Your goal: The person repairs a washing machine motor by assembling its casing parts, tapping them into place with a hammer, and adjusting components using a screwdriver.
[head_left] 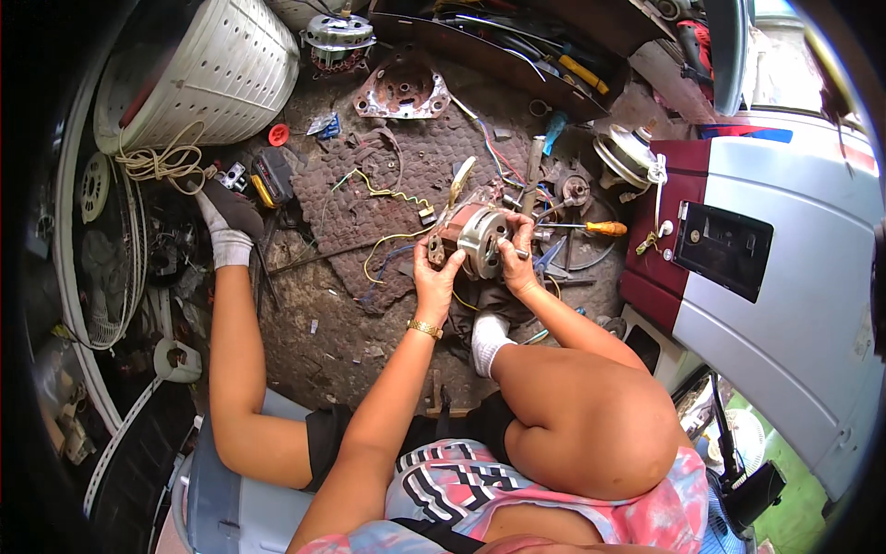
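An electric motor (pixel 476 231) with a silver end housing and a metal shaft is held up between both hands above the floor. My left hand (pixel 435 282), a gold watch at its wrist, grips the motor's left side by a flange. Around the right side of the housing, beside the protruding shaft, my right hand (pixel 518 254) is closed. Yellow and blue wires (pixel 395 247) trail on the mat to the motor's left. Just right of my right hand lies a screwdriver (pixel 600 228) with an orange handle. A hammer (pixel 533 171) rests behind the motor.
A worn brown mat (pixel 341 194) covers the middle floor. A rusty bracket (pixel 402 88) and another motor (pixel 338 39) stand at the back. The white perforated drum (pixel 212 74) is at left, a grey-and-maroon appliance panel (pixel 784 222) at right. A battery pack (pixel 273 177) sits near my left foot.
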Tool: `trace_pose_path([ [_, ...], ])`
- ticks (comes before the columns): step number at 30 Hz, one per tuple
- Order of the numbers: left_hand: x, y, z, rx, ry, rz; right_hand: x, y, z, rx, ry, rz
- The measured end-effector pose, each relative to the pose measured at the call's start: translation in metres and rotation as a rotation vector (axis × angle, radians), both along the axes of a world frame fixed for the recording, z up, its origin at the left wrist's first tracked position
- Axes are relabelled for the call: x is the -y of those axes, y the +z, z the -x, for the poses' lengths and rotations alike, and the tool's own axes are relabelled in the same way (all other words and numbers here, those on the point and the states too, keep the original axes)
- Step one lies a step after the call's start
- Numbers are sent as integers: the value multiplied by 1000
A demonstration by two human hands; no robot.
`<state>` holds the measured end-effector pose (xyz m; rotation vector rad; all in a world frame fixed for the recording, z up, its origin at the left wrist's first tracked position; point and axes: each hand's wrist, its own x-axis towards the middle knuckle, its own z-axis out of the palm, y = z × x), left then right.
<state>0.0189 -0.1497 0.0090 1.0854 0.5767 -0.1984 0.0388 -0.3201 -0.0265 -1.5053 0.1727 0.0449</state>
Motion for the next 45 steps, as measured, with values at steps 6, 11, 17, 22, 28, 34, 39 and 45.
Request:
trace_pose_path([
  [6,-1,-14,-1,12,120,-69,-10,0,1,-17,38,70],
  [11,-29,-16,-8,-34,-75,-35,-13,5,4,-19,42,177],
  [17,-49,-45,3,-64,5,129,-22,6,1,3,50,209],
  [22,-64,-77,1,-199,41,301,-18,5,1,7,58,240],
  [28,-86,-93,-23,-169,-258,363,-16,7,2,38,82,278],
  [34,-72,-83,-21,-132,-161,353,-15,10,1,28,83,303],
  [39,-82,-85,-18,-164,-131,278,-18,12,-1,50,88,316],
  [45,-84,-84,-24,-191,-247,245,-11,14,3,56,143,338],
])
